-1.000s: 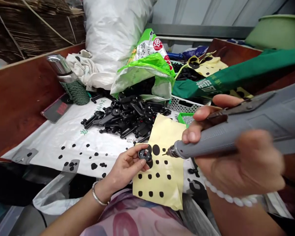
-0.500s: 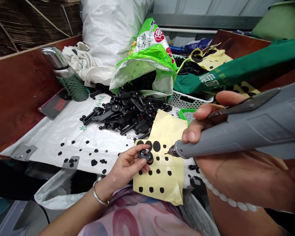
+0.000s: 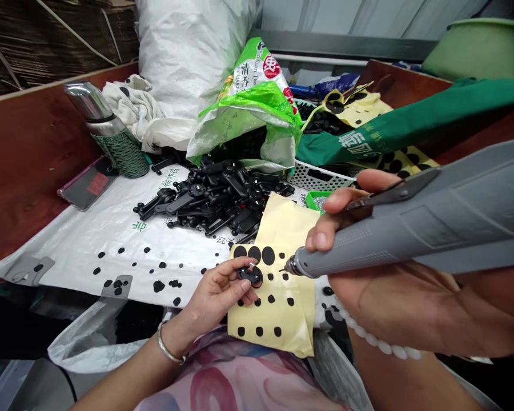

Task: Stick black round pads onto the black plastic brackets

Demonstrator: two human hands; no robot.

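Note:
Between thumb and fingers, my left hand (image 3: 223, 291) pinches a small round black part (image 3: 250, 275) with a bright metal bit on top, held over the yellow sheet (image 3: 285, 222) of black stickers. My right hand (image 3: 368, 274) is wrapped round a grey electric screwdriver (image 3: 411, 228), and also has dark metal scissors or tweezers (image 3: 405, 185) lying along the tool. The screwdriver's tip points left, just right of the round part and apart from it. A heap of black plastic arms (image 3: 214, 197) lies behind the sheet.
An open green-and-white bag (image 3: 240, 123) stands behind the heap. At the left are a metal flask (image 3: 111, 134) and a phone (image 3: 88, 182). A green tray (image 3: 316, 201) of small metal pieces and a white perforated basket (image 3: 321, 176) sit behind my right hand.
The view has shifted slightly, so most things appear a little further left. The round part in my left hand looks tilted slightly differently. Both hands keep their holds.

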